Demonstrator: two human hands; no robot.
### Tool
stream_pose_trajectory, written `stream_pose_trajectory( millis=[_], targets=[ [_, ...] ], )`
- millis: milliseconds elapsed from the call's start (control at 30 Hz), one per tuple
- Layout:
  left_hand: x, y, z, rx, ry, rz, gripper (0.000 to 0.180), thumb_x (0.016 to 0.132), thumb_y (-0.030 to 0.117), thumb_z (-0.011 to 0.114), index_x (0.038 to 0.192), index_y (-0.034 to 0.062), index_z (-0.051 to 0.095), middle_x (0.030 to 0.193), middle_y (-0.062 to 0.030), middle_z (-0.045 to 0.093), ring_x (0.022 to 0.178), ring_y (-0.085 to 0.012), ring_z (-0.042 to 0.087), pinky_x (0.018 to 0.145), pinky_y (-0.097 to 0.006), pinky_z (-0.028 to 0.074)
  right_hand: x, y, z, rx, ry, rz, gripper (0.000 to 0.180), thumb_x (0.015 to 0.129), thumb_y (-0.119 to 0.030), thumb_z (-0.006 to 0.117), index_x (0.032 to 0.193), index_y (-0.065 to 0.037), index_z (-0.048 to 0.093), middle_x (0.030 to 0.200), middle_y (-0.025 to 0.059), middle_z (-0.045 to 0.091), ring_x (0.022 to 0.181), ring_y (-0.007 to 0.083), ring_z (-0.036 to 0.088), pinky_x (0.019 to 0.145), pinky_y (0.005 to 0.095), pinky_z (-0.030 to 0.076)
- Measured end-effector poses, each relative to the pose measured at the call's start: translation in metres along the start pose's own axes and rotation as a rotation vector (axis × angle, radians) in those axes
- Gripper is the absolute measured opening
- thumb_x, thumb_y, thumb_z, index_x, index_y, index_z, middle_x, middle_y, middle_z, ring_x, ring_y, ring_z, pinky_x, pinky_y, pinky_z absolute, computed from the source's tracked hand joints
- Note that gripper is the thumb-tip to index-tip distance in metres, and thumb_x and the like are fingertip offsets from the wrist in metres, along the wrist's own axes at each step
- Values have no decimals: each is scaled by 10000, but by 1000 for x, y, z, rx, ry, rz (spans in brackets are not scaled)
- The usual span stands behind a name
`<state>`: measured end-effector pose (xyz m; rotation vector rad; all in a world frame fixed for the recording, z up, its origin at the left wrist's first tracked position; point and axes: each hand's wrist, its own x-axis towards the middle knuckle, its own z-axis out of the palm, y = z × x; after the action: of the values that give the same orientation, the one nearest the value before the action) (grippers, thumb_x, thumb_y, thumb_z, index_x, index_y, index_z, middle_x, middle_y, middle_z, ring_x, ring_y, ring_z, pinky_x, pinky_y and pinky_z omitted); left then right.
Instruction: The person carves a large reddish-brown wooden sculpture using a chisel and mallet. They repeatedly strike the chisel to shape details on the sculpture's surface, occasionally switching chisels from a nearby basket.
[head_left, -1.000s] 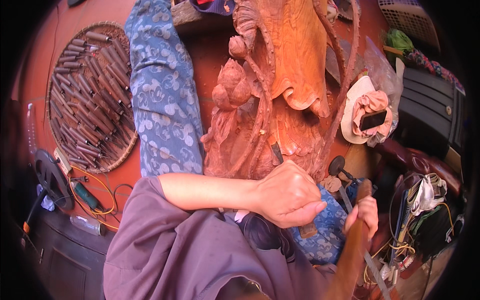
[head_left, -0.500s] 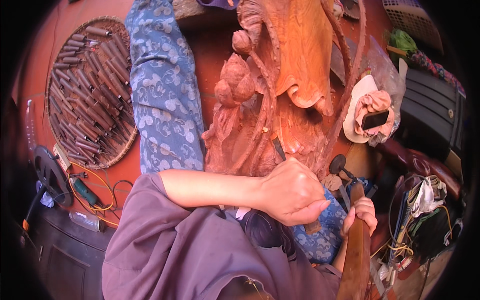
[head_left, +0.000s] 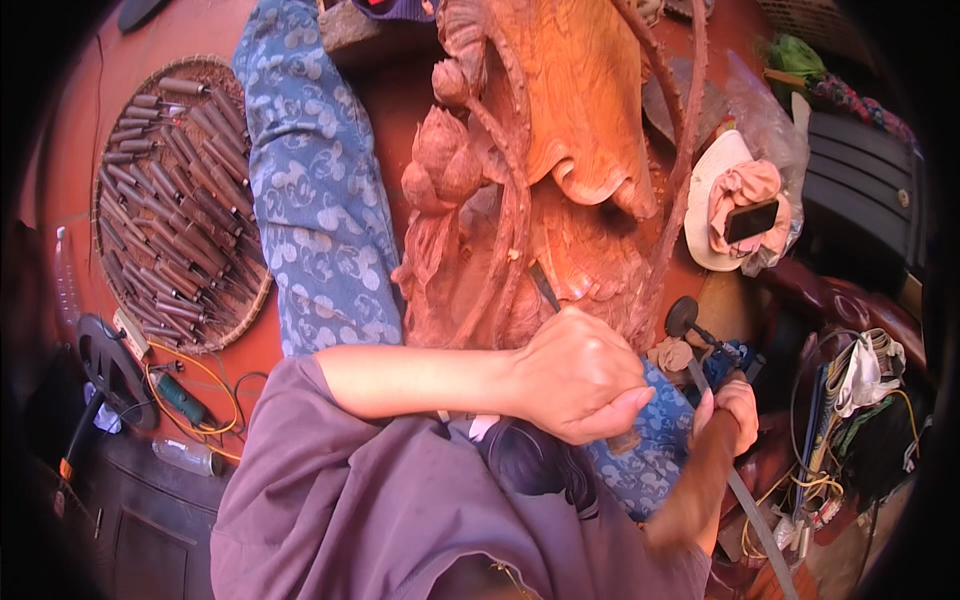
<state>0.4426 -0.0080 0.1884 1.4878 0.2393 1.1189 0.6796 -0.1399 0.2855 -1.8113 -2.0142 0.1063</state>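
In my left hand [head_left: 585, 380] I gripped a chisel [head_left: 546, 290], its dark blade slanting out ahead against the carving, its wooden butt showing below my fist. My right hand [head_left: 735, 412] held a brown wooden mallet [head_left: 690, 490], blurred, slanting toward me at the lower right. The carving [head_left: 585, 110] stood before me, reddish, with lotus-like buds [head_left: 440, 165], curving stems and a smooth, golden-orange, curled-edged sheet.

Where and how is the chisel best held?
Probably by the handle, coming from the left, with the fingers wrapped around it, as the left hand has it. The narrow dark blade points away at the carving, so it makes a poor grip, while the handle's butt sticks out below the fist and is better left uncovered.
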Motion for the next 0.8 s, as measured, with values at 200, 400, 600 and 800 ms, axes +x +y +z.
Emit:
stream_pose_trajectory(
  millis=[200, 400, 600, 800],
  targets=[
    [3, 9, -1, 64, -34, 42, 266, 797, 165, 579, 563, 104, 468, 569, -49, 447, 501, -257, 500, 459, -379, 399, 14, -7, 2, -94, -96, 77, 309, 639, 165, 673, 807, -21, 493, 682, 107, 540, 596, 242, 521, 658, 384, 496],
    [-1, 35, 9, -93, -117, 68, 274, 783, 222, 609, 562, 89, 515, 578, -50, 488, 533, -261, 527, 482, -375, 413, 18, -5, 2, 172, 55, 175, 419, 637, 133, 739, 879, -38, 443, 706, 79, 534, 633, 199, 504, 723, 371, 481],
    [-1, 32, 1, -191, -164, 25, 258, 800, 219, 615, 600, 86, 519, 602, -39, 470, 557, -236, 535, 484, -367, 408, 29, -18, -8, -13, -48, 142, 243, 700, 12, 761, 766, -21, 529, 704, 89, 565, 670, 232, 566, 687, 351, 490],
    [-3, 28, -2, -219, -158, -1, 228, 791, 194, 603, 606, 77, 537, 589, -55, 462, 528, -265, 522, 476, -383, 408, 52, -22, 3, -83, -49, -160, 284, 750, -71, 771, 758, -23, 491, 676, 89, 556, 597, 240, 552, 629, 392, 502]
  ],
)
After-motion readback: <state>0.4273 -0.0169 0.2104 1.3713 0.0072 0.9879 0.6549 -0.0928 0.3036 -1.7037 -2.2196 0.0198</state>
